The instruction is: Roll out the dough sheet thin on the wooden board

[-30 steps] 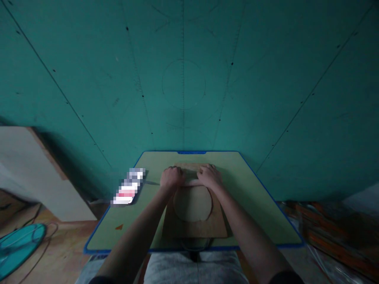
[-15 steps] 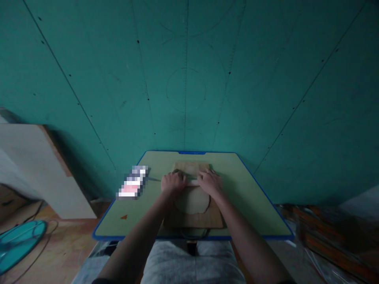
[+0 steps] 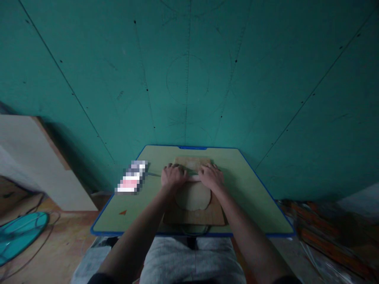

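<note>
Two hands, the left hand (image 3: pixel 174 175) and the right hand (image 3: pixel 211 176), lie palm down over a pale rod (image 3: pixel 194 178), whose middle shows between them. The fingers reach forward past the rod; whether either grip closes around it or merely bears down cannot be told, since the knuckles hide the underside. A flat, rounded sheet (image 3: pixel 193 196), apparently dough, lies on a wooden board (image 3: pixel 194 217), on the person's side of the rod. Possible faults: uneven pressure from the two hands could leave one side of the sheet thinner; a sheet that clings to the rod could lift or tear at its rim; and a strong push could make the board slide, as nothing visible fastens it. The board rests on a blue-edged, pale green desk (image 3: pixel 251 205), reaching close to its near edge. To the left lie a pixelated oblong (image 3: pixel 131 177), its detail obscured, and a small orange triangle (image 3: pixel 123 212). Beyond the desk rises a green wall (image 3: pixel 189 79) marked with drawn arcs and dark dots. At the left, a white panel (image 3: pixel 38 161) stands tilted near a teal disc (image 3: pixel 23 236) on the floor (image 3: pixel 71 236); at the right, orange pieces (image 3: pixel 324 245) lie in shadow, too dim to identify.
</note>
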The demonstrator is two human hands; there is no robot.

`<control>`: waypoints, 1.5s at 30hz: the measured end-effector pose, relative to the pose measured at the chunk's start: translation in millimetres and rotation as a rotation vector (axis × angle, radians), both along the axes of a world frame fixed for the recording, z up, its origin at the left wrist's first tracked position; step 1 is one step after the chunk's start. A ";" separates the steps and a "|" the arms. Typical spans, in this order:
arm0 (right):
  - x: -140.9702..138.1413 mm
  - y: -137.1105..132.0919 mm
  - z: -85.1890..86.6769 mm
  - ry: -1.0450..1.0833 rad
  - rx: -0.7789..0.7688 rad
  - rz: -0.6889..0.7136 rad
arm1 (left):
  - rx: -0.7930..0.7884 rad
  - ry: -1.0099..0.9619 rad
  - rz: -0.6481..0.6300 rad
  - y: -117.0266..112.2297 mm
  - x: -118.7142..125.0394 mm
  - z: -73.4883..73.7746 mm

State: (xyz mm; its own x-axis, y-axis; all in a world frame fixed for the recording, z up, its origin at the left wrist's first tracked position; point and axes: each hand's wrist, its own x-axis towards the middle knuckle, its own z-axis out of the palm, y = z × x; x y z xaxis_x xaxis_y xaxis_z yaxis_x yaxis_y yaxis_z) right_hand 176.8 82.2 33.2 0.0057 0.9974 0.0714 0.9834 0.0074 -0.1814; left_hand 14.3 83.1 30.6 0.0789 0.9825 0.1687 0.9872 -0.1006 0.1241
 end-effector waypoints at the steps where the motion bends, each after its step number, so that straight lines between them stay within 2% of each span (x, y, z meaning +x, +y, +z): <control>1: 0.4 1.8 0.2 0.003 -0.003 0.002 | -0.002 0.003 -0.004 1.9 -0.2 0.6; 22: 5.9 52.0 -4.4 0.029 -0.083 0.095 | -0.181 -0.040 0.030 41.8 -2.7 12.7; 31: 7.1 66.4 -7.2 0.030 -0.072 0.110 | -0.173 -0.067 0.013 56.9 -3.8 8.6; 39: 8.3 69.5 -6.5 0.025 -0.023 0.094 | -0.174 -0.070 0.003 58.2 -3.8 8.4; 45: 7.2 57.0 -5.5 0.027 0.008 0.075 | -0.179 -0.057 0.007 50.7 -3.4 7.6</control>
State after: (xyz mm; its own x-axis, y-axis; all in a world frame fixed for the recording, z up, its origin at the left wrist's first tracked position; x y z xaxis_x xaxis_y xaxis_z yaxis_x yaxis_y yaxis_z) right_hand 184.0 139.2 27.6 -0.0673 0.9945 0.0802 0.9747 0.0828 -0.2078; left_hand 10.9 133.8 38.1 0.0675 0.9977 -0.0048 0.9786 -0.0652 0.1949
